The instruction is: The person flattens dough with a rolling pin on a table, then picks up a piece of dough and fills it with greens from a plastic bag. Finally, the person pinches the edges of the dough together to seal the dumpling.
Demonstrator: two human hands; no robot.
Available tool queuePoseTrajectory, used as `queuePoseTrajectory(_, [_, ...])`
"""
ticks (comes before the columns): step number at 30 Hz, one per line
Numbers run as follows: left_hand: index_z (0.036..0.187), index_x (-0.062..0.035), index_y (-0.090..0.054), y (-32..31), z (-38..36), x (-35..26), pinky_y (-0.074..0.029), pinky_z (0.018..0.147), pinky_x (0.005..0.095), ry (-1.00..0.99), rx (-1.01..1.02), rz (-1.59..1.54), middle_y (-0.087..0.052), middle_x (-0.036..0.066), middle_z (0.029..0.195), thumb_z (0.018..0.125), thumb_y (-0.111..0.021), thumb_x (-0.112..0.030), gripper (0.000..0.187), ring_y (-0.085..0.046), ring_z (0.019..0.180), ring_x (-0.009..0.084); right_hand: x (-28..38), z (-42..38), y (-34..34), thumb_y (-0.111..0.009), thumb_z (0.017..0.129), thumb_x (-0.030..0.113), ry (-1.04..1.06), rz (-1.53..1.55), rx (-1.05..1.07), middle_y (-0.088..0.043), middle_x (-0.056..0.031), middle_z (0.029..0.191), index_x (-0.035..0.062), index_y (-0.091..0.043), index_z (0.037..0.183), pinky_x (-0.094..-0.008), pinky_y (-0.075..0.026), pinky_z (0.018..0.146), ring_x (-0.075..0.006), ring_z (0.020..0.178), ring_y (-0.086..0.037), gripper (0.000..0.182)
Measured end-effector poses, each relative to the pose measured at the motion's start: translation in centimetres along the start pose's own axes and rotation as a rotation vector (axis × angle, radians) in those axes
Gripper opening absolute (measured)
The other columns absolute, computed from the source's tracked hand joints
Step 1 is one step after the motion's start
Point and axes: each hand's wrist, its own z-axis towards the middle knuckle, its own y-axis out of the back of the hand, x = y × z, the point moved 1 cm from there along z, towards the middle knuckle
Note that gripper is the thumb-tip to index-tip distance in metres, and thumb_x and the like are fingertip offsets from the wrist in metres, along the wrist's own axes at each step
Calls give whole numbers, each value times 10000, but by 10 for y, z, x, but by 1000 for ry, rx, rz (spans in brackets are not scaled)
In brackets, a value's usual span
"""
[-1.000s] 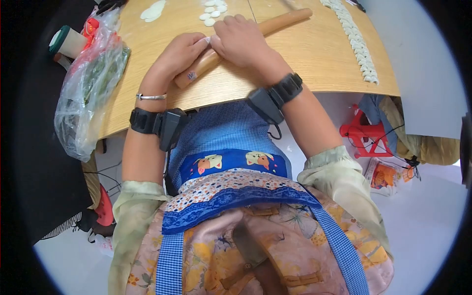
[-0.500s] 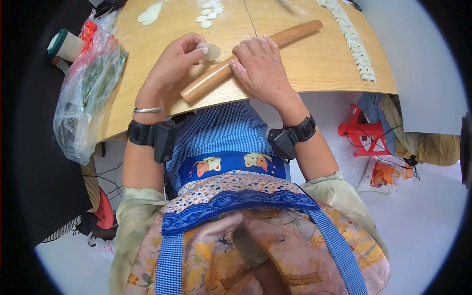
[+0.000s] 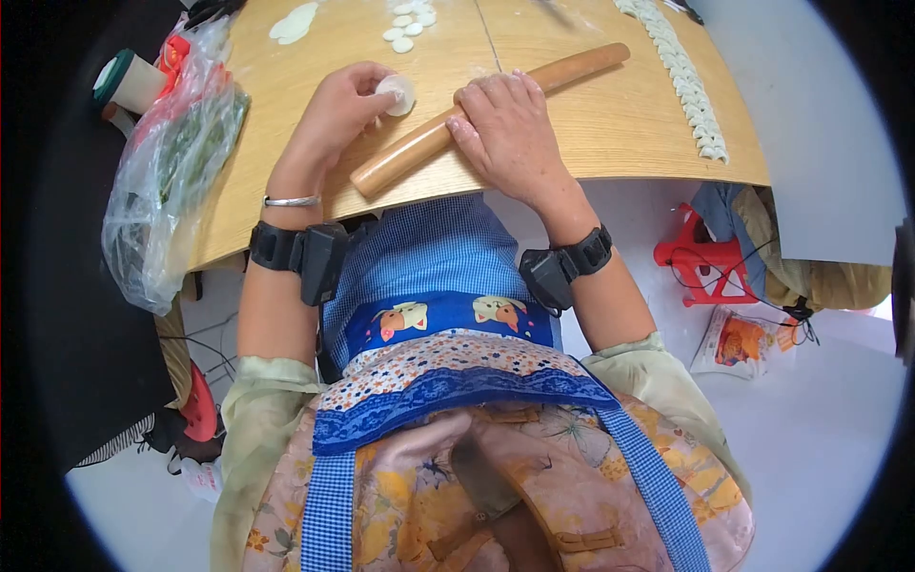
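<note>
A small round of pale dough is pinched at its left edge between the thumb and fingers of my left hand. Just to the right, my right hand rests over the middle of a wooden rolling pin, its fingers wrapped over the wood. The pin lies slantwise on the wooden table, its lower left end close to the front edge. Several small dough discs lie farther back, and flat dough rounds overlap at the back left.
A long row of folded dough pieces runs along the table's right side. At the left edge are a clear plastic bag with greens and a white container with a green rim. A red stool stands below right.
The dough round in my left hand has turned to show more of its face and shifted slightly left. My right hand and the rolling pin have barely moved.
</note>
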Motion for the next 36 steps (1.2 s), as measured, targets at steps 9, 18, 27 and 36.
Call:
queuePoseTrajectory(9, [979,43,-691,-2,7,-1,-444,605,279,-196,43,257,-632,45,760,930,-613,-238,295,-540,674,108,-3,6,0,-538,949,352,33,9,-6,-604,-144,1037,48,-607,997,-500,-353,1035,-323,1049,-547,316])
queuePoseTrajectory(18, [903,46,-670,-1,8,-8,-452,637,307,-39,20,206,-616,68,722,1010,-460,-372,480,-530,644,138,-7,56,-18,-493,926,341,-32,-15,208,-635,-178,1061,14,-655,1010,-487,-415,944,-339,1066,-561,374])
queuePoseTrajectory(27, [957,18,-678,6,13,-9,-409,602,240,40,129,225,-557,-5,720,1041,-470,-407,481,-450,632,74,-2,104,-39,-510,878,291,-196,-50,338,-630,-181,1223,12,-654,1155,-476,-394,996,-333,1184,-537,419])
queuePoseTrajectory(36, [922,-4,-659,2,14,4,-425,640,240,-175,149,351,-589,-12,795,952,-628,-257,257,-501,722,78,-9,32,-10,-523,946,373,-94,34,150,-606,-182,1181,16,-609,1109,-516,-318,1092,-350,1177,-518,402])
